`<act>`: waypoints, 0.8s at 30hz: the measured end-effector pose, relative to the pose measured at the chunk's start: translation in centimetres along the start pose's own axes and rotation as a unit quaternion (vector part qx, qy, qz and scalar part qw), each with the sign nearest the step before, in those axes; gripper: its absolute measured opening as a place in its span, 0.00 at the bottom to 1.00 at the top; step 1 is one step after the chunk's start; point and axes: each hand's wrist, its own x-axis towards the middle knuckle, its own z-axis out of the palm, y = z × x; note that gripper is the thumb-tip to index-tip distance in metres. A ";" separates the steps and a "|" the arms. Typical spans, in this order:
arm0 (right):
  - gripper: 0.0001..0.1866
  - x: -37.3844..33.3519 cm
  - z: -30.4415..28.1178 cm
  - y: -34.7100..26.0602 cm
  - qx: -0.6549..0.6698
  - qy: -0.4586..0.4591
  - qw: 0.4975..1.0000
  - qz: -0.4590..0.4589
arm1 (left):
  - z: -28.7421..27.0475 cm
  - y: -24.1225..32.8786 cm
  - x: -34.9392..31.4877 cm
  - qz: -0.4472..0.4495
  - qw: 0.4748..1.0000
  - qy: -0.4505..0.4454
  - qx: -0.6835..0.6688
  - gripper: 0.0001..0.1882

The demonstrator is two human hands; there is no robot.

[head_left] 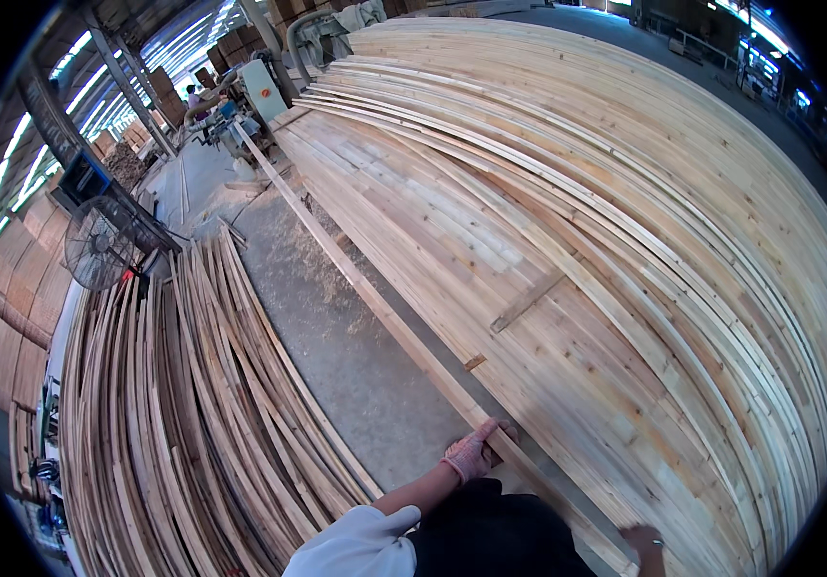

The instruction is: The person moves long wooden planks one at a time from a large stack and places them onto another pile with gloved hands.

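Note:
A long, narrow wooden strip (384, 313) runs from the machine at the far end to the space just in front of me. My left hand (471, 456), in a pinkish work glove, is closed around this strip near my body. Close to its near end is my right hand (642, 539), blurred and partly in shadow, its fingers not clear enough to show whether they grip. To the right of the strip lies a broad stack of pale boards (529, 375), with a short dark piece (527, 301) lying across its top.
Many thin strips (173, 404) lie bundled on the left. A fan (101, 240) stands by a post behind them. The machine (257, 91) is at the far end, with wood shavings (303, 260) on the floor before it. Another person (192, 94) is in the distance.

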 end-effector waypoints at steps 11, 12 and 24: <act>0.36 -17.3 -6.6 -1.4 0.171 0.173 0.953 0.181 | 8.1 9.7 -2.6 0.140 0.981 0.054 0.121 0.17; 0.35 -16.9 -7.5 -3.6 0.192 0.180 0.952 0.156 | 8.9 11.7 -2.0 0.179 0.974 0.082 0.115 0.17; 0.28 -8.0 -14.2 -27.4 0.120 0.330 0.936 0.032 | 6.1 40.3 8.8 0.376 0.914 0.098 0.113 0.19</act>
